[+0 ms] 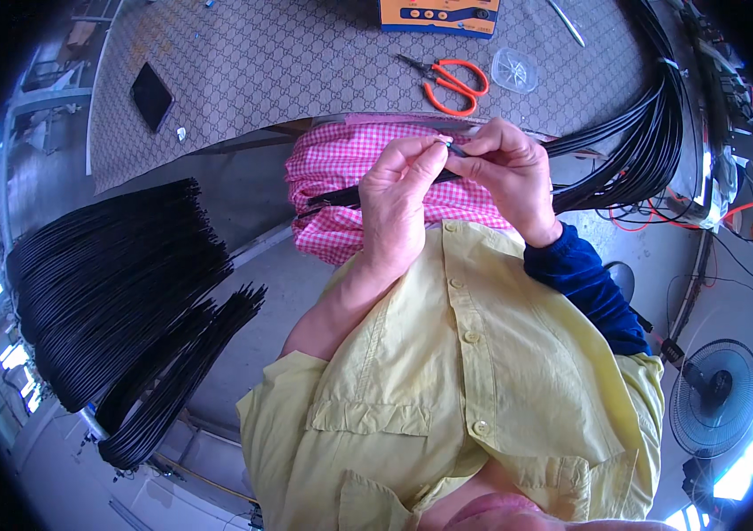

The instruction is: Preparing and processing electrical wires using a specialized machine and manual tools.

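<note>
My left hand point(401, 190) and my right hand point(511, 173) meet over my lap, both closed in a pinch. Between their fingertips is a short dark piece that looks like the end of a black cable point(456, 150); the fingers cover most of it. A small whitish bit shows at the left fingertips, too small to name. Beneath the hands, more black cables point(336, 198) cross a pink-and-white checked cloth point(332, 150). They run on the right into a thick bundle of black cables point(660, 146) that curves up onto the table.
On the patterned table point(261, 62) lie orange-handled snips point(456, 87), a clear plastic dish point(514, 70), a black phone-like slab point(152, 96) and an orange-and-blue box point(438, 16). Many black cables point(119, 274) hang at the left. A fan point(714, 398) stands at the right.
</note>
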Action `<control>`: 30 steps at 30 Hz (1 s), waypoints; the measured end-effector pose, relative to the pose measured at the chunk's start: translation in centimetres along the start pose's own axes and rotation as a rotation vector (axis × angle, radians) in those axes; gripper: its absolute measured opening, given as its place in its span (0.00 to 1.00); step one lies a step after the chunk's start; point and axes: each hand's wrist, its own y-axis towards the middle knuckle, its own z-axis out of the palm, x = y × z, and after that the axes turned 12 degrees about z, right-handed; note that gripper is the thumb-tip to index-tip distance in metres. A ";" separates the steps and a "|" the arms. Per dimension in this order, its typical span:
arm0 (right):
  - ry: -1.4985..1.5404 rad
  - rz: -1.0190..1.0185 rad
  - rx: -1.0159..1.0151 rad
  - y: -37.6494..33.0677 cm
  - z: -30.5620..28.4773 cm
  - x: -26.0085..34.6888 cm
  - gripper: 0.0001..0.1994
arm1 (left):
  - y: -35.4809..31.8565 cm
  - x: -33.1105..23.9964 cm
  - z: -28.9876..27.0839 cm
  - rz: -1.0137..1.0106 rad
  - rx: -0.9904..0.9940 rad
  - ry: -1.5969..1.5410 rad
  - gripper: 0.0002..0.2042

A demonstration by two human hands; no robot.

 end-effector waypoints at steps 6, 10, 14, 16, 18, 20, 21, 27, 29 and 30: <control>-0.754 -0.268 -0.033 -0.5 -0.8 2.6 0.09 | 2.3 -1.4 -2.2 0.289 0.416 0.574 0.01; -0.775 -0.225 0.017 -0.5 -1.0 2.9 0.07 | 3.9 -3.0 -2.2 0.406 0.664 0.771 0.01; -0.361 0.071 0.073 -0.1 -1.2 1.4 0.06 | 3.4 -1.4 -2.3 0.214 0.367 0.499 0.01; -0.201 0.182 0.085 -0.1 -1.3 1.2 0.05 | 2.7 -0.3 -2.1 0.107 0.234 0.321 0.02; -0.069 0.271 0.078 -0.1 -1.2 1.2 0.04 | 2.0 0.4 -1.7 -0.008 0.155 0.081 0.04; 0.042 0.288 0.068 -0.2 -1.0 0.9 0.03 | 1.5 0.9 -1.1 -0.139 0.054 -0.168 0.05; 0.100 0.296 0.066 -0.2 -0.9 0.8 0.03 | 1.3 1.1 -1.0 -0.148 0.036 -0.197 0.06; 0.080 0.240 0.099 0.0 -1.1 0.5 0.02 | 1.4 0.5 -1.0 -0.331 0.007 -0.364 0.08; 0.034 0.174 0.130 0.1 -1.3 0.4 0.02 | 1.9 0.4 -1.3 -0.394 0.041 -0.377 0.10; 0.012 0.142 0.146 0.1 -1.4 0.4 0.02 | 2.0 0.4 -1.5 -0.427 0.057 -0.382 0.10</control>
